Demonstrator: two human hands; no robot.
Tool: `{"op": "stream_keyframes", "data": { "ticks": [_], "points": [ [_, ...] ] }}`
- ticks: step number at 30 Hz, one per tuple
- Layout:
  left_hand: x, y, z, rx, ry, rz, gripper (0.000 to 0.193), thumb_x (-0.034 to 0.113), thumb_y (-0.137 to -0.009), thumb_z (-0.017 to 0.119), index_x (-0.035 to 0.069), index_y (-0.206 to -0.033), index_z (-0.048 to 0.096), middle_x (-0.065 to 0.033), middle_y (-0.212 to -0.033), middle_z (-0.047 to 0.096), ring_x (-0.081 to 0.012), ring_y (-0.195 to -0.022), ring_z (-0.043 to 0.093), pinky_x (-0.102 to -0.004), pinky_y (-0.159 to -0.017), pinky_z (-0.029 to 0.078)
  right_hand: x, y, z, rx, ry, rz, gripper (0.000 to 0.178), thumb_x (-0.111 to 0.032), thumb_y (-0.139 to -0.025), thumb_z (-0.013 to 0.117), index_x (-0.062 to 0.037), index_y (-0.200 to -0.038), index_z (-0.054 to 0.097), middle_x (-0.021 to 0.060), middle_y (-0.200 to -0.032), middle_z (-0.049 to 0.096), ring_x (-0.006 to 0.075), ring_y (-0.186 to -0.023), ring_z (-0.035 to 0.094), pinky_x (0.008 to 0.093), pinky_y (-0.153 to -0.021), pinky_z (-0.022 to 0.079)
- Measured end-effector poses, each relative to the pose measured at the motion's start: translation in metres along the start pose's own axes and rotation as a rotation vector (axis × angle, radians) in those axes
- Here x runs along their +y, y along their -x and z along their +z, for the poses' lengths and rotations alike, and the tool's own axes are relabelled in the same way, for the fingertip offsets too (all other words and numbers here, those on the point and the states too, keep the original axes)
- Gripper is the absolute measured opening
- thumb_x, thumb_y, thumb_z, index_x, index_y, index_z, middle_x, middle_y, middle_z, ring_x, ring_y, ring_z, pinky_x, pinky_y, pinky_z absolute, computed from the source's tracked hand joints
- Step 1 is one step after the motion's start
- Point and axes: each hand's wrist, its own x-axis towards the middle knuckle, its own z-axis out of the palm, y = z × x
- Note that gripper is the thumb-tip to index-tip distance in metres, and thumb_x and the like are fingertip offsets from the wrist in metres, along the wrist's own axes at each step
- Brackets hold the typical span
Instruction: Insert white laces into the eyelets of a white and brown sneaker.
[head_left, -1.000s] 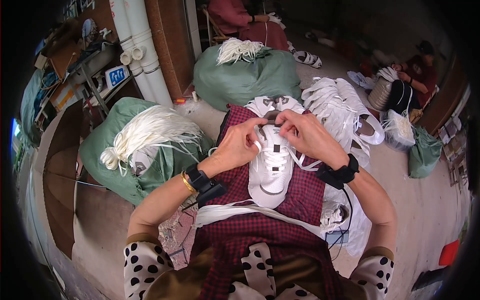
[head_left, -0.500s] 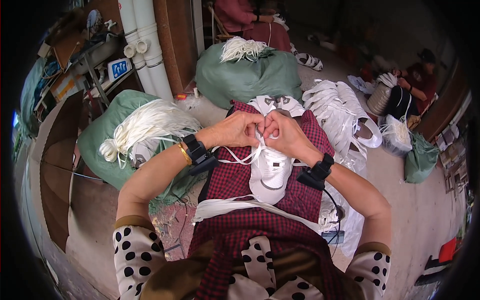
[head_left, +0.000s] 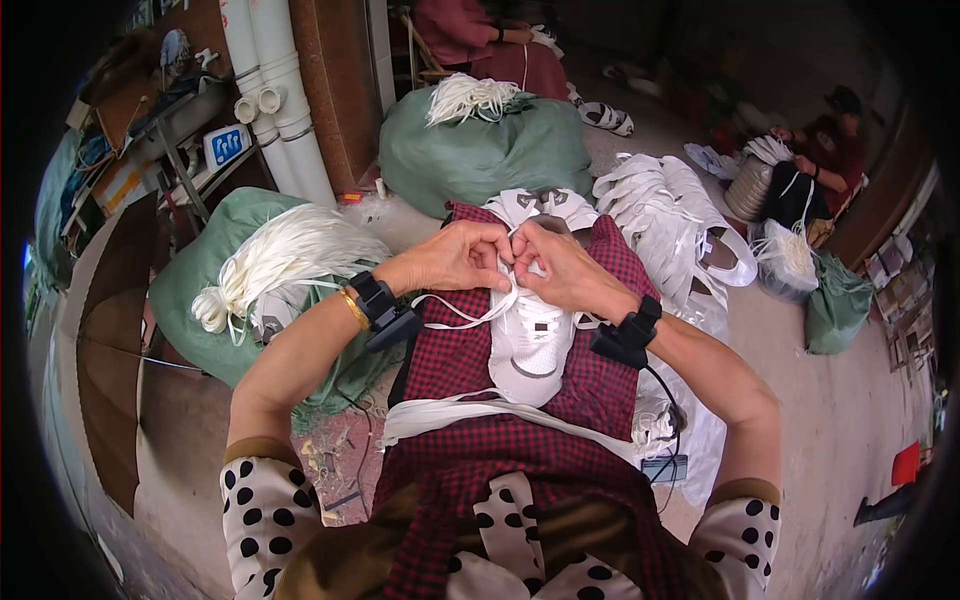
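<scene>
A white sneaker point(head_left: 528, 360) lies on my checked red-and-black apron point(head_left: 450, 362), its toe toward me. Over its lacing my left hand point(head_left: 455, 260) and my right hand point(head_left: 568, 270) meet, both closed with thumb and forefinger pinched. White shoelace point(head_left: 462, 322) shows at the fingers and loops out to the left of the shoe. The exact spot where each hand grips the lace is partly covered by the fingers. Across my lap stretches a bundle of flat white laces point(head_left: 440, 418).
Green sacks point(head_left: 470, 160) stand ahead and at left, topped with white lace bundles point(head_left: 290, 245). A row of white shoes point(head_left: 670, 225) lies at right on plastic. Two people point(head_left: 480, 40) sit farther back, handling white items. White pipes point(head_left: 290, 130) rise at the left.
The whole view has shifted slightly, with the surroundings sliding left. My hands remain pinched together above the shoe, with only small finger movement.
</scene>
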Motion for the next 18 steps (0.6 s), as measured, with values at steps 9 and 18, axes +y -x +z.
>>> {"op": "stream_keyframes", "data": {
  "ticks": [9, 18],
  "points": [
    [0.011, 0.018, 0.009, 0.140, -0.111, 0.117, 0.048, -0.009, -0.075, 0.046, 0.004, -0.120, 0.057, -0.0073, -0.094, 0.058, -0.0163, -0.089, 0.058, -0.0285, -0.083, 0.050, 0.037, 0.067, -0.161, 0.302, 0.735, 0.090, 0.020, 0.004, -0.079, 0.063, -0.0029, -0.094, 0.052, 0.0122, -0.080, 0.060, 0.0346, -0.083, 0.058, 0.0450, -0.070, 0.043],
    [0.018, 0.059, 0.026, 0.092, -0.815, 0.280, 0.033, 0.025, -0.073, 0.077, 0.012, -0.100, 0.064, -0.0067, -0.097, 0.048, -0.0254, -0.094, 0.049, -0.0396, -0.085, 0.034, 0.022, 0.079, -0.095, 0.247, 0.201, 0.177, 0.018, -0.014, -0.090, 0.064, -0.0026, -0.103, 0.062, 0.0100, -0.092, 0.066, 0.0253, -0.089, 0.060, 0.0387, -0.076, 0.047]
  ]
}}
